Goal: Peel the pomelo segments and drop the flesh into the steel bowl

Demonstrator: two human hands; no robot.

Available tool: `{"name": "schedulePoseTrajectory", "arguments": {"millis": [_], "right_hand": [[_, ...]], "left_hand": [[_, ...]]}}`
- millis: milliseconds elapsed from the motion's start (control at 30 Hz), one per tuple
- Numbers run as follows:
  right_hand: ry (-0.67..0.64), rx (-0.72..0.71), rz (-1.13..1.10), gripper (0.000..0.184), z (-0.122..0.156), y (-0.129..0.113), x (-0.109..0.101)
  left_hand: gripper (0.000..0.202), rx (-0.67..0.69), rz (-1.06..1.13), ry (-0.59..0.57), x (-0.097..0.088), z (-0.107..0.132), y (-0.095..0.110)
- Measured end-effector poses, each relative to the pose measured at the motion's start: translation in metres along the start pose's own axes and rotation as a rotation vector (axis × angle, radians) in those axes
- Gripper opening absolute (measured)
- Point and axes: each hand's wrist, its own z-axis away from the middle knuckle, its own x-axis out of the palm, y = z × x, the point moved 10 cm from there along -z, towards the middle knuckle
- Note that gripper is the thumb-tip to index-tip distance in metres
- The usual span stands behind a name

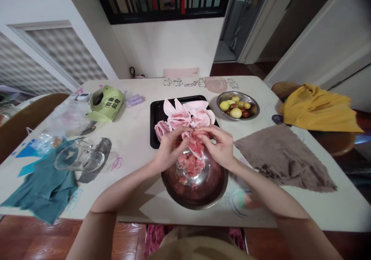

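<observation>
Two hands work here, and both pinch one piece of pink fruit [197, 146]. The left hand [173, 147] and the right hand [220, 146] have their thumbs and fingers closed on it, close together. The piece is up over one big metal bowl [199, 199], near its far side. There is one black tray [157, 113] just behind, with at least three pink chunks [179, 118] and at least four white peels [196, 105] on it. One smaller metal bowl [254, 109] holds a pile of little fruits [235, 113], yellow-green and brown, too heaped up to count. I see three cloths: a brown cloth [286, 159] on the right of the table [133, 136], a teal cloth [48, 186] on the left, and a yellow cloth [319, 109] past the right edge. One glass jug [79, 158] is near the teal one.

A green wrapper [106, 103] has four big Chinese letters that look like 吉象如意. Its smaller writing is too tiny to read.

The piece they hold is pink and a bit wet-looking, with thin white skin hanging along its edge. Small, torn pink bits [189, 165] lie in the bowl below it.
</observation>
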Motion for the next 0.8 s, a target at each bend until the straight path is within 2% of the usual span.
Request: {"name": "schedulePoseTrajectory", "arguments": {"millis": [133,233,367,533,667,800], "right_hand": [[0.013,-0.009,-0.009,0.012,0.006,0.007,-0.002],[0.016,-0.103,0.003,0.016,0.006,0.003,-0.003],[-0.091,-0.251,0.12,0.03,0.007,-0.014,0.004],[-0.201,-0.338,0.406,0.049,0.018,-0.032,0.011],[-0.218,-0.425,0.467,0.061,0.026,-0.046,0.01],[-0.214,-0.55,0.487,0.058,0.03,-0.062,0.005]], "left_hand": [[0.03,0.003,0.04,-0.042,0.003,0.004,-0.002],[0.031,0.019,0.019,-0.019,0.002,0.004,0.0],[0.03,0.085,-0.053,0.029,0.001,0.003,0.011],[0.031,0.187,-0.159,0.011,0.006,0.006,0.026],[0.031,0.225,-0.161,0.014,0.006,0.01,0.031],[0.031,0.289,-0.107,0.026,0.002,0.014,0.039]]}}
